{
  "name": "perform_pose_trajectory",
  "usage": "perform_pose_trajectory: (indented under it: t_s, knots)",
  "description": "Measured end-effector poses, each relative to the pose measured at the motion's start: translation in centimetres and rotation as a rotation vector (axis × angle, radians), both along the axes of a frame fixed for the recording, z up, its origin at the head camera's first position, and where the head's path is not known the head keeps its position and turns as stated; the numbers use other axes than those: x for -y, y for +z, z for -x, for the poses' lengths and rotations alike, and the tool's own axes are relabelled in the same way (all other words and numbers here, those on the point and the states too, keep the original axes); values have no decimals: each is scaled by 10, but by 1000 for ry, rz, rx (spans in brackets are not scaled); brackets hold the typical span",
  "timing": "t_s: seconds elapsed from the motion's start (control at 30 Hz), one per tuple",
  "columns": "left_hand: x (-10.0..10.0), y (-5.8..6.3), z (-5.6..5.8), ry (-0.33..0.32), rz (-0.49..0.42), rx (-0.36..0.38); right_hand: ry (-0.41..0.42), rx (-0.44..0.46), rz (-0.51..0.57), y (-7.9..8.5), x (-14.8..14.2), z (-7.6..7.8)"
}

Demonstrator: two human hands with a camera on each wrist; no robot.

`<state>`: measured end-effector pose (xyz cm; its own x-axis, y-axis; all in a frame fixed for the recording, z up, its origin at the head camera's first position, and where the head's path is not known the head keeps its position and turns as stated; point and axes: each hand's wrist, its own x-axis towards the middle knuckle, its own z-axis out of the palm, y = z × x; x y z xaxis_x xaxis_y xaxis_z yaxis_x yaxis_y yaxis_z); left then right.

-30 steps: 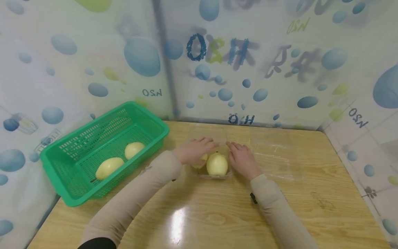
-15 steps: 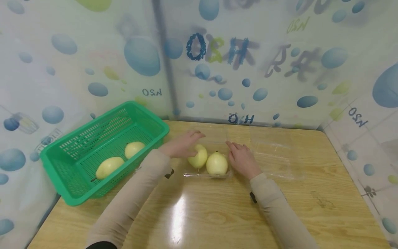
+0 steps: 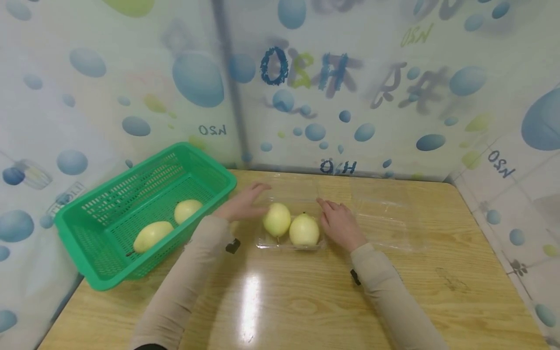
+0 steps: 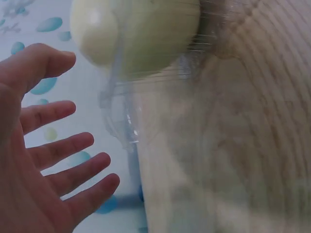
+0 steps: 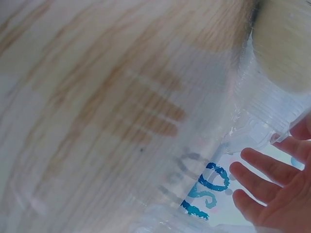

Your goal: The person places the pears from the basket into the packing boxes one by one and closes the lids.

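Note:
Two pale yellow-green pears, the left pear [image 3: 277, 220] and the right pear [image 3: 304, 230], sit side by side in a clear plastic box [image 3: 268, 246]. My left hand [image 3: 242, 204] hovers just left of the box with fingers spread and nothing in them. In the left wrist view the thumb and fingers stand apart, beside the clear wall and a pear [image 4: 146, 34]. My right hand [image 3: 341, 223] rests along the box's right side, fingers fairly straight. The right wrist view shows its fingertips right at the clear rim [image 5: 277, 137].
A green perforated basket [image 3: 109, 284] stands on the left of the wooden table [image 3: 297, 311], holding two pears, one oval [image 3: 153, 236] and one round [image 3: 188, 211]. Another clear plastic container [image 3: 385, 226] lies right of my right hand. A patterned sheet [image 3: 367, 112] hangs behind the table.
My left hand has drawn back leftward from over the left pear, uncovering it in the box. The right hand has stayed at the box's right side.

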<state>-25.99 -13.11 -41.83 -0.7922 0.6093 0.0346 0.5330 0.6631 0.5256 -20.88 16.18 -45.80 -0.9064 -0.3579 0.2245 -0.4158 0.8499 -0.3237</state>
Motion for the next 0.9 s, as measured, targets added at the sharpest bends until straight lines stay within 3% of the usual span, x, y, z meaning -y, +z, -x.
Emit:
perform_pose_trajectory:
  t_s: [0.33,0.7,0.9]
  knots:
    - [10,-22,7,172,6,24,-2,5,14,-1,1,0]
    - [3,-34,17,252,19,-2,-25,66,44,2,2,-2]
    - [-4,-34,22,319,-21,87,-32,72,40,2,2,-3]
